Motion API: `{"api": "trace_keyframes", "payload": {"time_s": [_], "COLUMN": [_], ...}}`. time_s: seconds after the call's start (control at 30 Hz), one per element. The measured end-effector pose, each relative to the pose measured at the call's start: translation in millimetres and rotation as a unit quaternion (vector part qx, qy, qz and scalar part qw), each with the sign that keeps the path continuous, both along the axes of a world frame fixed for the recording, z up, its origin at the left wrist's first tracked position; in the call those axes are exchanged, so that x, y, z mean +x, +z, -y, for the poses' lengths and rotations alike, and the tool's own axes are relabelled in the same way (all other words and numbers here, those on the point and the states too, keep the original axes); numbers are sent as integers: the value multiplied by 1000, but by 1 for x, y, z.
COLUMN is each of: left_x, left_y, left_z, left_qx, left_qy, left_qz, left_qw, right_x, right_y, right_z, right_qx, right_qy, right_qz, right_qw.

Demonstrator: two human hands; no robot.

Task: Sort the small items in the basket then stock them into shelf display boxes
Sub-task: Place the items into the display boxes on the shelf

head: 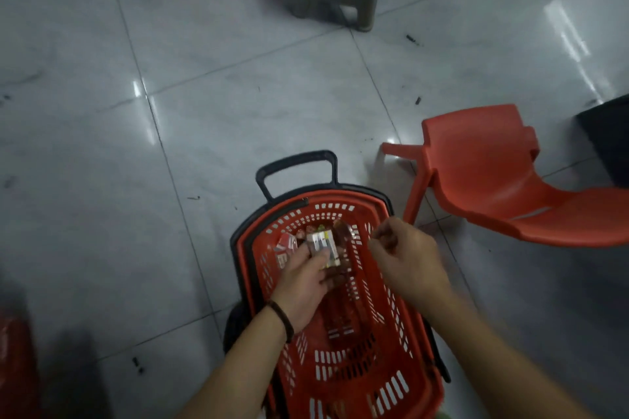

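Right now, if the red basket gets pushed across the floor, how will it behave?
Probably light: the red basket has perforated plastic walls and only a few small packs at its far end. Likely slides easily on the glossy tile floor. Its raised black handle might make it tip if pushed there.

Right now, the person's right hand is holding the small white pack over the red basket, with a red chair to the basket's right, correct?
Not quite. The head view shows the left hand holding the small white pack over the red basket; the right hand hovers beside it with curled fingers. The red chair is indeed to the basket's right.
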State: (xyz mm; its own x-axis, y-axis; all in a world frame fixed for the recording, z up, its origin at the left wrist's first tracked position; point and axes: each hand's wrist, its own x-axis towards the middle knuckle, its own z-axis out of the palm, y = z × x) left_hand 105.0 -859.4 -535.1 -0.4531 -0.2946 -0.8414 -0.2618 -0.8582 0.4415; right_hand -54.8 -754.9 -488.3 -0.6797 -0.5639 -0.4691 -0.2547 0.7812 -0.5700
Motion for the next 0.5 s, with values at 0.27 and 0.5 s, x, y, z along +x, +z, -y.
{"api": "trace_keyframes", "payload": {"time_s": [0.27, 0.5], "left_x": [39, 98], "left_y": [266, 484], "left_z": [74, 116], "left_qx": [-83, -162], "left_qy": [-103, -177], "left_qz": [-102, -191], "left_qw": [986, 952], "right_x": [89, 135], "right_y": [268, 445], "right_z": [52, 73], "right_qx": [-168, -256], "right_qy": [-66, -68], "right_qz": [139, 99], "right_qw": [974, 959]}}
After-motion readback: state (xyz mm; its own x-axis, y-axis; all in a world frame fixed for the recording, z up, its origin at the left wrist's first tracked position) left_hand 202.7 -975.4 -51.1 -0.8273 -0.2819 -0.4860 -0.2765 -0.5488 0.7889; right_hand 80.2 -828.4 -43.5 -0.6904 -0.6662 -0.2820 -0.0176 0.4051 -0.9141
